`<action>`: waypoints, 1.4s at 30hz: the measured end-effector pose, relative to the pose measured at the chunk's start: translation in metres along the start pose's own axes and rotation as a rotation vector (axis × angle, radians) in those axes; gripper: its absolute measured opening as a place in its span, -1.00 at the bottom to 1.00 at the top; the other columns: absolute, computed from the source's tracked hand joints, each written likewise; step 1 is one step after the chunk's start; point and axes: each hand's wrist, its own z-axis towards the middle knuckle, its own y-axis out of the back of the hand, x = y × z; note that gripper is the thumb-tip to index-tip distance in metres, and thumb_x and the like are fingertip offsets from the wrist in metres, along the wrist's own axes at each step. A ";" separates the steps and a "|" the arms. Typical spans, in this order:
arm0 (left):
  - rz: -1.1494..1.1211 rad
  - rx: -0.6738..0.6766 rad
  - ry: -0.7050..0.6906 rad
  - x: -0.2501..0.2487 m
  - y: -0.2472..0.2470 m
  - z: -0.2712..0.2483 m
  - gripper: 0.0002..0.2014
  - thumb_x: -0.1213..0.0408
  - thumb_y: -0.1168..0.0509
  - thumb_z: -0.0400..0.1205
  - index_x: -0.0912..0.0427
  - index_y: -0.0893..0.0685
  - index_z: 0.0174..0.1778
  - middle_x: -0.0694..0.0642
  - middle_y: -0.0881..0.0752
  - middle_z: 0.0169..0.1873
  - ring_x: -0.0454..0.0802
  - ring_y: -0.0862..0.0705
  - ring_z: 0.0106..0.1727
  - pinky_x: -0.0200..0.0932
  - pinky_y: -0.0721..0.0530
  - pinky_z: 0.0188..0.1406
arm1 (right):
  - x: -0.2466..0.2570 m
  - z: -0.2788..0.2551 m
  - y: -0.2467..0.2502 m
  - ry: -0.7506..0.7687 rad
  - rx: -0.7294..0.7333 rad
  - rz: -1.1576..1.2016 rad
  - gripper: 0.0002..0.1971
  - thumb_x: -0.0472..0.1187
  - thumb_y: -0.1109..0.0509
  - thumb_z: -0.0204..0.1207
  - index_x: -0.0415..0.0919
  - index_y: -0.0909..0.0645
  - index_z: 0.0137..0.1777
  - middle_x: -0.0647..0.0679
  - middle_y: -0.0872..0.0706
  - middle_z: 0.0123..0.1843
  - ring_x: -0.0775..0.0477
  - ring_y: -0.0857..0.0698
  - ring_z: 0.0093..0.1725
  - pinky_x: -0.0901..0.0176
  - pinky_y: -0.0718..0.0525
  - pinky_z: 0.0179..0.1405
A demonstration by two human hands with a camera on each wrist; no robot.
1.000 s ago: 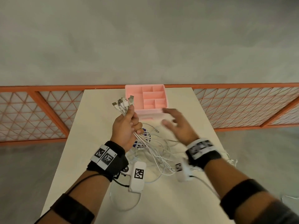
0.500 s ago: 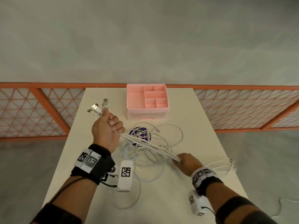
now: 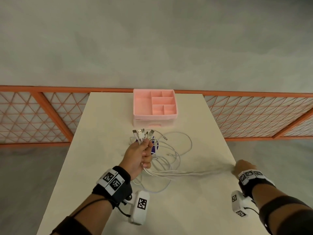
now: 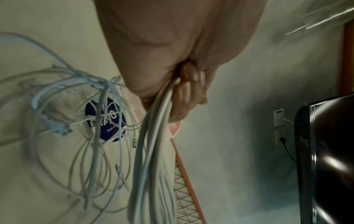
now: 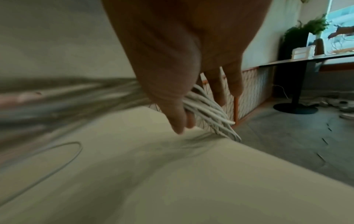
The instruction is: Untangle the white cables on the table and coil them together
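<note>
Several white cables [image 3: 171, 160] lie in loose loops on the beige table [image 3: 108, 133]. My left hand [image 3: 141, 153] grips a bundle of them near their USB plugs [image 3: 142, 134], which fan out above my fist; the left wrist view shows the bundle [image 4: 153, 151] running out under my curled fingers. From there the strands stretch taut to the right to my right hand [image 3: 243, 167] at the table's right edge. In the right wrist view, thumb and fingers pinch the white cables [image 5: 206, 109], whose looped ends stick out past the edge.
A pink compartment organiser [image 3: 155, 106] with a drawer stands at the table's far middle. A round purple disc [image 3: 155, 146] lies under the cable loops. An orange lattice railing [image 3: 254, 114] runs behind and beside the table.
My right hand took hold of the cable bundle and slid along it to the right table edge, drawing the strands taut. My left hand swung left, then back to centre, plugs still held.
</note>
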 end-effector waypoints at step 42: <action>0.352 0.018 -0.011 0.026 0.017 -0.012 -0.73 0.41 -0.16 0.72 0.22 -0.53 -0.33 -0.03 -0.39 -0.63 -0.11 -0.35 -0.62 -0.16 -0.48 -0.50 | 0.245 -0.179 0.035 0.903 0.083 1.283 -0.37 0.31 -0.30 0.51 0.08 -0.31 0.51 0.08 -0.49 0.40 0.10 -0.62 0.28 0.17 -0.62 0.23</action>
